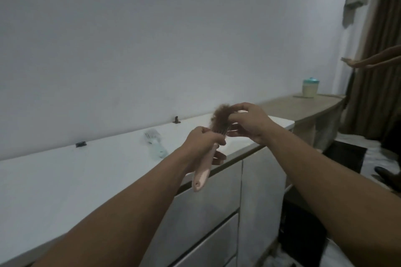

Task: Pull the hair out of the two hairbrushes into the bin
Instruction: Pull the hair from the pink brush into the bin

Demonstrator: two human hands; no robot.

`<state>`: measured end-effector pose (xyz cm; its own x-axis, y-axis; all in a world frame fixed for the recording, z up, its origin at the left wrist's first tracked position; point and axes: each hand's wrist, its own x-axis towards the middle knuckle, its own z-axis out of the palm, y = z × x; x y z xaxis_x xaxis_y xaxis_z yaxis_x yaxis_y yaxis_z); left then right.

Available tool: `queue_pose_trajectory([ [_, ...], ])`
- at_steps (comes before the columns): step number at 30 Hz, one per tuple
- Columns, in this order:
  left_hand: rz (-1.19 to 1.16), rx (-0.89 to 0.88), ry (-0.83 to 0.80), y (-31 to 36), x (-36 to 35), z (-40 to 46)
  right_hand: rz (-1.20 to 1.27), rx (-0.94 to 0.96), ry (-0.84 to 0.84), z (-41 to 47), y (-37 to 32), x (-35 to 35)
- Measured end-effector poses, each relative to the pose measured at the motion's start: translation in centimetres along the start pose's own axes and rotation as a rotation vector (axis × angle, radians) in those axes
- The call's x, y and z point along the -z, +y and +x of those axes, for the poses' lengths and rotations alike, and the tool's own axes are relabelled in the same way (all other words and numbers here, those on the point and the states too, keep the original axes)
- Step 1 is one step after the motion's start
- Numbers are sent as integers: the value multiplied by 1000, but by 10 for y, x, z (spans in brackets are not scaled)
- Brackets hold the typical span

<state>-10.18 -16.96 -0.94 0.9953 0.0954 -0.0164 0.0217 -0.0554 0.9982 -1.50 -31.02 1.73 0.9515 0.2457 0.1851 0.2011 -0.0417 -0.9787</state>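
My left hand (201, 147) grips a pale pink hairbrush (202, 174) by the upper part of its handle, held in the air above the front edge of the white cabinet top (86, 171). A brown clump of hair (220, 118) sits on the bristles. My right hand (249, 121) pinches that clump from the right, fingers closed on it. A second hairbrush, light blue-green (155, 143), lies flat on the cabinet top to the left of my hands. No bin is clearly visible.
White drawers (208, 212) run below the cabinet top. A wooden shelf (303, 106) at the right carries a jar with a teal lid (310, 88). Brown curtains (377, 50) hang at far right. A dark object (303, 234) stands on the floor beside the cabinet.
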Motion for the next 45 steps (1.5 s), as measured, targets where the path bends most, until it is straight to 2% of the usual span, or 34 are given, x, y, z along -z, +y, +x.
queue_pose_trajectory([
  [4, -118, 85, -69, -18, -36, 5, 18, 6, 1, -21, 27, 32],
  [14, -32, 196, -146, -112, -109, 23, -147, -130, 69, -84, 108, 104],
  [23, 42, 333, -181, -187, -155, 16, -45, -257, 236, -125, 201, 132],
  [27, 25, 412, -194, -205, -165, 7, -17, -267, 259, -147, 231, 140],
  [32, 178, 429, -153, -241, -174, 3, 51, -346, 281, -167, 265, 142],
  [39, 303, 506, -111, -282, -186, -10, -150, -329, 208, -176, 298, 144],
  [45, 431, 474, -182, -300, -186, -20, -416, -335, 80, -186, 312, 154],
])
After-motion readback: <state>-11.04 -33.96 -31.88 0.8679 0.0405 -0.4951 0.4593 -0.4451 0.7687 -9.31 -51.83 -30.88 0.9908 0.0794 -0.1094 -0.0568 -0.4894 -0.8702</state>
